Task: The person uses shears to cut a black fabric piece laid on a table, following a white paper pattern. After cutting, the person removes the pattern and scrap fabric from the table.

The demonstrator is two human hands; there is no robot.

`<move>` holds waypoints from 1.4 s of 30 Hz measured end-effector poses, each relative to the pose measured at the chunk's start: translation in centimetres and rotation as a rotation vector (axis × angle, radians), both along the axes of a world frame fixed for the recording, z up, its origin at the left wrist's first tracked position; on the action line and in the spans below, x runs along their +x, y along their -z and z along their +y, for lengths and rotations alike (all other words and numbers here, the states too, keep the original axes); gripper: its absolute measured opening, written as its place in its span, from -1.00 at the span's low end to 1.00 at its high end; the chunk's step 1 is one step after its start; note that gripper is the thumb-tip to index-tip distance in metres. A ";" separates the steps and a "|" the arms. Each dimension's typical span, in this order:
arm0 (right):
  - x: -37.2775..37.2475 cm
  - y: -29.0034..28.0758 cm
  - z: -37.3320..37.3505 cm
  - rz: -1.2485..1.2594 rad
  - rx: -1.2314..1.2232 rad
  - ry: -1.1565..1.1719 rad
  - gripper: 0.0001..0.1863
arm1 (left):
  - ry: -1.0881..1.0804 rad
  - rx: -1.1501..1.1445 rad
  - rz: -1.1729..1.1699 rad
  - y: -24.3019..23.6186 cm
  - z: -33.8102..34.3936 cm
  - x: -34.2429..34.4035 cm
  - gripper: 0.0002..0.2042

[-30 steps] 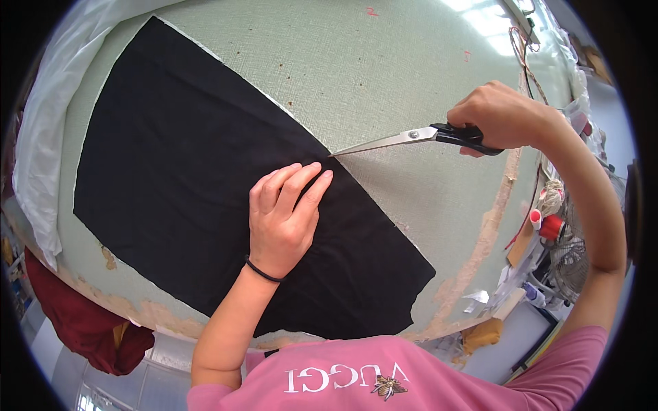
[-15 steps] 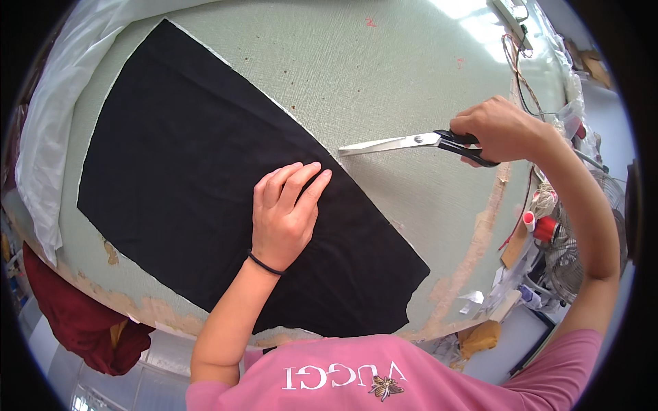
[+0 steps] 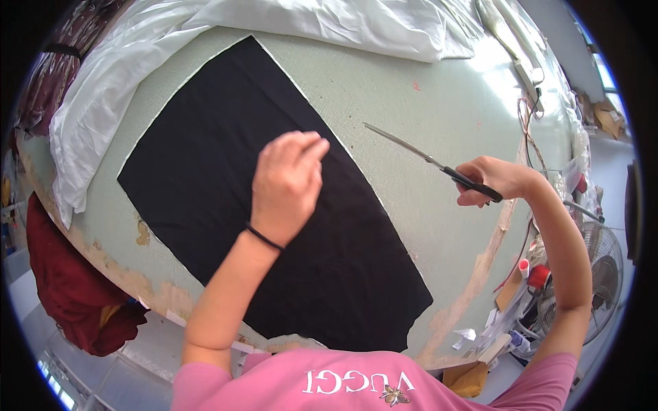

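Note:
A large piece of black fabric (image 3: 274, 198), with a thin pale border along its edges, lies spread on the pale green table (image 3: 404, 171). Over its upper right part is my left hand (image 3: 288, 178), fingers bunched and bent; their tips are partly hidden, so whether they pinch anything cannot be made out. A dark band circles that wrist. To the right of the cloth, my right hand (image 3: 490, 179) grips the black handles of a pair of long fabric shears (image 3: 404, 145). The blades look closed, seen edge-on, pointing up and left, apart from the fabric's edge.
White sheer cloth (image 3: 288, 17) is heaped along the table's far and left edges. Dark red fabric (image 3: 68, 281) hangs at the lower left. At the right stand a fan (image 3: 596, 267), a red spool (image 3: 539, 277), cords (image 3: 526, 130) and paper scraps (image 3: 465, 334).
My left hand has gone from fingers spread flat on the fabric to bunched. The shears have turned edge-on, and my right hand sits lower. The view has shifted, showing more white cloth.

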State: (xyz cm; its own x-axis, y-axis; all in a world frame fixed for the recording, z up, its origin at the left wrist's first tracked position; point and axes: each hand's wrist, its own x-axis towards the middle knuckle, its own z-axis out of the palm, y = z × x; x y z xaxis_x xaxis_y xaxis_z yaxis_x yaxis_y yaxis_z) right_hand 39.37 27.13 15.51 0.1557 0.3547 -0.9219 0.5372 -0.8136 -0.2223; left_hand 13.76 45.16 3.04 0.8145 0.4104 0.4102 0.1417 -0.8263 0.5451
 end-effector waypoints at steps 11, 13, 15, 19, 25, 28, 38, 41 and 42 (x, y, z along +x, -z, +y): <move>2.2 3.9 5.6 0.204 0.028 -0.051 -0.63 | -0.059 0.119 -0.007 3.8 4.6 1.4 -0.75; 2.6 4.3 6.3 0.199 0.055 -0.071 -0.62 | -0.062 0.121 -0.007 3.8 4.6 1.4 -0.74; 2.8 4.4 7.0 0.190 0.050 -0.092 -0.61 | -0.064 0.117 -0.004 3.9 4.7 1.3 -0.73; 3.5 4.5 7.6 0.185 0.053 -0.149 -0.62 | -0.069 0.115 0.008 3.9 4.6 1.4 -0.72; 3.7 4.1 8.6 0.149 0.022 -0.144 -0.65 | -0.068 0.116 0.019 3.9 4.6 1.4 -0.71; 3.5 3.8 8.2 0.171 -0.031 -0.156 -0.68 | -0.068 0.117 0.022 4.0 4.6 1.3 -0.70; 3.4 4.1 7.4 0.186 0.005 -0.250 -0.61 | -0.070 0.124 0.018 4.0 4.5 1.4 -0.69; 3.7 4.2 7.7 0.190 0.025 -0.211 -0.65 | -0.071 0.126 0.021 4.0 4.5 1.4 -0.70; 3.8 4.2 7.9 0.192 0.027 -0.195 -0.67 | -0.071 0.127 0.022 4.0 4.5 1.4 -0.70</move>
State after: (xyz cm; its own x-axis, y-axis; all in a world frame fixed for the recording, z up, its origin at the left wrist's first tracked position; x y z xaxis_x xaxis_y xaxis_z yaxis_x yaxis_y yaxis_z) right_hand 43.15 35.02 11.33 -0.0943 0.3860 -0.9177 0.6288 -0.6916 -0.3555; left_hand 15.12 49.70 -0.95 0.7944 0.4134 0.4451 0.2131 -0.8758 0.4331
